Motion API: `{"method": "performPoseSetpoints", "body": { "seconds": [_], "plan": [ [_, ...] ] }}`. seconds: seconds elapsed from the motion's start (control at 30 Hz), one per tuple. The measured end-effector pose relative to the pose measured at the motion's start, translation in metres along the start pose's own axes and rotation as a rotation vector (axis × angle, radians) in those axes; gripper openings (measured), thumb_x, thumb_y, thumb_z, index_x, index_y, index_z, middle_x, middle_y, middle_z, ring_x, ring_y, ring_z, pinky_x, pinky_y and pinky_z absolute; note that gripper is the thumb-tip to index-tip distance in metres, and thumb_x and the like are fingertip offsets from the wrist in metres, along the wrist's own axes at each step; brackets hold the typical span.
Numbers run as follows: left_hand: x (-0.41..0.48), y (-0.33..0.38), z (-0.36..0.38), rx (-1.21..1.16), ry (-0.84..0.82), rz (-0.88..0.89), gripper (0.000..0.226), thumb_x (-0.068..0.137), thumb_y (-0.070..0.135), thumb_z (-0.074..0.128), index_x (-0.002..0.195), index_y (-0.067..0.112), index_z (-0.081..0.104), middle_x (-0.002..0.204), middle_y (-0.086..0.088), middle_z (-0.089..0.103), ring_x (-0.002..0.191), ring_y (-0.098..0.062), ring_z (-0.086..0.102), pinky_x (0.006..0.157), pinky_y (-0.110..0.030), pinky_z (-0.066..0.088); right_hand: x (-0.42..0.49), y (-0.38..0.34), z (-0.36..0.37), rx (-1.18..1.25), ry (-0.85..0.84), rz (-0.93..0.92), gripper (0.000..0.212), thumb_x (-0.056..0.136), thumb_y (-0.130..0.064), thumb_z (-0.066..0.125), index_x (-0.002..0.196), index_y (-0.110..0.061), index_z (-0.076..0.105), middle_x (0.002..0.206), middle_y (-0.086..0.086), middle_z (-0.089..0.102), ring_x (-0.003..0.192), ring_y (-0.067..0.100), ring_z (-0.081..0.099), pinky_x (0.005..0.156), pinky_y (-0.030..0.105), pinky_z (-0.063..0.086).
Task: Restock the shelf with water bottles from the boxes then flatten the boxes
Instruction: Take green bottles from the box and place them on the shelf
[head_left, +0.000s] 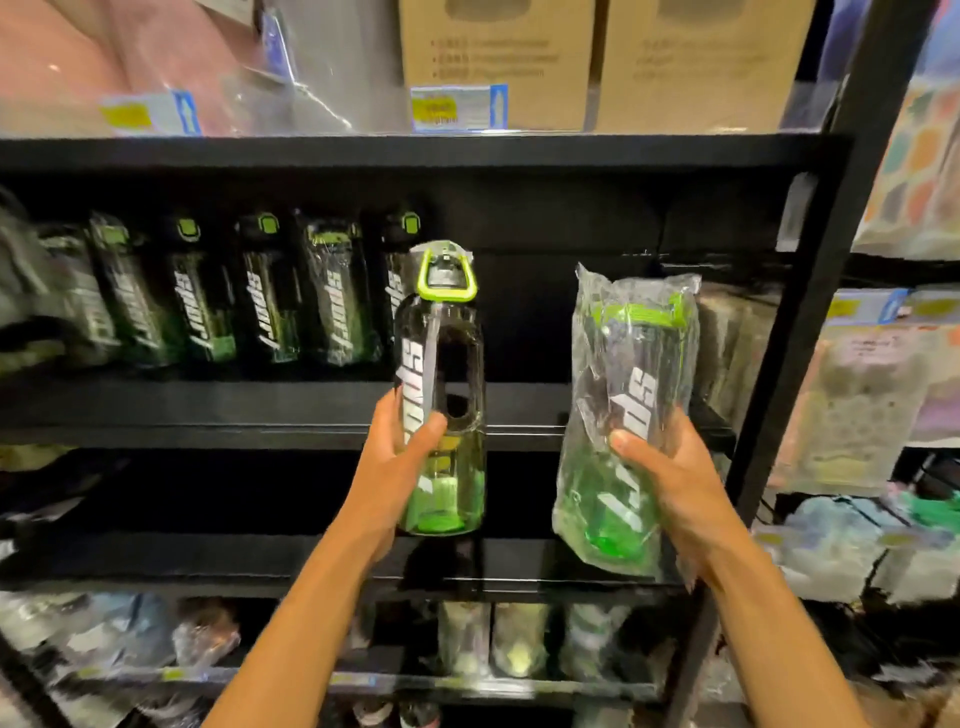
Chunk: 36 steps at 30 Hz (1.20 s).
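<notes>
Bare, slender forearms, entering at seven and five o'clock, end in a bare left hand and right hand.

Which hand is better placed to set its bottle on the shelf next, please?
Left, probably. The left hand holds the upright bottle right beside the end of the row of bottles on the shelf. The right hand holds the bagged bottle tilted, farther from that row.
</notes>
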<state>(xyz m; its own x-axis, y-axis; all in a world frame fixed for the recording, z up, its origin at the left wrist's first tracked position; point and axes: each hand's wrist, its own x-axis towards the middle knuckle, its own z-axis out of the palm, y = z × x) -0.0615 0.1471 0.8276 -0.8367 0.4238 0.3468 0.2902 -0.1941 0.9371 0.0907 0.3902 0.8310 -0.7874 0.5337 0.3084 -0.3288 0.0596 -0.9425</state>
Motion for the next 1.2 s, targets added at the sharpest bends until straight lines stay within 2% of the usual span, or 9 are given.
{"method": "performPoseSetpoints", "body": {
  "seconds": [0.1, 0.23, 0.3, 0.4, 0.47, 0.63, 0.73, 0.83, 1.2],
  "plan": [
    [0.045, 0.011, -0.006, -0.056, -0.081, -0.012, 0.083, 0.084, 0.060, 0.075, 0.153, 0.036, 0.037, 0.150, 0.008, 0.054, 0.129, -0.012, 0.061, 0.109, -0.043, 0.049, 0.041, -0.008, 0.014, -0.044, 0.073, -0.060, 0.061, 0.080, -0.030, 0.087, 0.132, -0.033, 0.056, 0.124, -0.005, 0.072, 0.105, 0.011, 0.073, 0.081, 0.027, 0.058],
    [0.106, 0.013, -0.004, -0.061, -0.109, -0.033, 0.096, 0.075, 0.068, 0.081, 0.154, 0.038, 0.037, 0.159, 0.007, 0.045, 0.142, -0.016, 0.049, 0.117, -0.052, 0.040, 0.095, -0.005, 0.015, -0.064, 0.084, -0.055, 0.064, 0.084, -0.027, 0.086, 0.139, -0.027, 0.053, 0.128, -0.003, 0.071, 0.110, 0.017, 0.073, 0.094, 0.043, 0.058],
    [0.132, 0.011, 0.002, -0.033, -0.136, -0.035, 0.097, 0.077, 0.067, 0.080, 0.157, 0.039, 0.032, 0.159, 0.021, 0.039, 0.145, -0.005, 0.039, 0.122, -0.043, 0.032, 0.124, -0.005, 0.012, -0.094, 0.070, -0.054, 0.068, 0.082, -0.030, 0.088, 0.139, -0.026, 0.052, 0.128, -0.003, 0.071, 0.111, 0.017, 0.073, 0.096, 0.044, 0.058],
    [0.164, 0.002, 0.014, 0.037, -0.158, -0.078, 0.062, 0.095, 0.042, 0.072, 0.146, 0.037, 0.038, 0.131, 0.036, 0.038, 0.119, 0.019, 0.041, 0.108, -0.023, 0.034, 0.166, -0.002, 0.009, -0.151, 0.030, -0.055, 0.072, 0.077, -0.034, 0.091, 0.138, -0.025, 0.053, 0.127, -0.002, 0.071, 0.110, 0.017, 0.073, 0.094, 0.042, 0.058],
    [0.181, -0.004, 0.022, 0.097, -0.130, -0.097, 0.053, 0.091, 0.040, 0.076, 0.133, 0.031, 0.045, 0.125, 0.026, 0.049, 0.114, 0.014, 0.051, 0.106, -0.026, 0.041, 0.190, 0.005, 0.009, -0.175, 0.030, -0.040, 0.068, 0.076, -0.030, 0.092, 0.133, -0.021, 0.057, 0.122, 0.000, 0.073, 0.107, 0.016, 0.074, 0.089, 0.039, 0.060],
    [0.223, -0.023, 0.039, 0.177, -0.034, -0.163, 0.092, 0.084, 0.038, 0.084, 0.153, 0.000, 0.037, 0.144, -0.020, 0.058, 0.121, -0.024, 0.060, 0.095, -0.027, 0.040, 0.249, 0.032, 0.011, -0.161, 0.036, 0.022, 0.046, 0.072, -0.013, 0.093, 0.113, -0.017, 0.073, 0.102, 0.002, 0.080, 0.091, 0.013, 0.078, 0.073, 0.026, 0.060],
    [0.246, -0.039, 0.047, 0.165, -0.015, -0.138, 0.105, 0.084, 0.027, 0.086, 0.163, 0.027, 0.018, 0.142, 0.010, 0.046, 0.128, -0.011, 0.044, 0.103, -0.027, 0.036, 0.283, 0.052, 0.014, -0.203, 0.041, -0.051, 0.079, 0.066, -0.015, 0.098, 0.133, -0.023, 0.058, 0.117, -0.003, 0.076, 0.104, 0.013, 0.074, 0.086, 0.034, 0.061],
    [0.263, -0.048, 0.054, 0.183, 0.034, -0.100, 0.104, 0.083, 0.020, 0.086, 0.161, 0.030, 0.018, 0.136, 0.012, 0.046, 0.128, -0.009, 0.043, 0.103, -0.028, 0.037, 0.309, 0.062, 0.015, -0.230, 0.020, -0.055, 0.089, 0.061, -0.026, 0.100, 0.137, -0.024, 0.053, 0.122, -0.003, 0.072, 0.109, 0.015, 0.071, 0.096, 0.041, 0.058],
    [0.296, -0.064, 0.053, 0.266, 0.031, -0.148, 0.107, 0.084, 0.028, 0.085, 0.163, 0.032, 0.012, 0.162, 0.003, 0.037, 0.148, -0.020, 0.033, 0.112, -0.034, 0.031, 0.347, 0.082, 0.020, -0.147, -0.084, -0.102, 0.076, 0.073, -0.014, 0.094, 0.132, -0.025, 0.048, 0.125, 0.001, 0.072, 0.113, 0.015, 0.071, 0.104, 0.048, 0.055]
  ]
}}
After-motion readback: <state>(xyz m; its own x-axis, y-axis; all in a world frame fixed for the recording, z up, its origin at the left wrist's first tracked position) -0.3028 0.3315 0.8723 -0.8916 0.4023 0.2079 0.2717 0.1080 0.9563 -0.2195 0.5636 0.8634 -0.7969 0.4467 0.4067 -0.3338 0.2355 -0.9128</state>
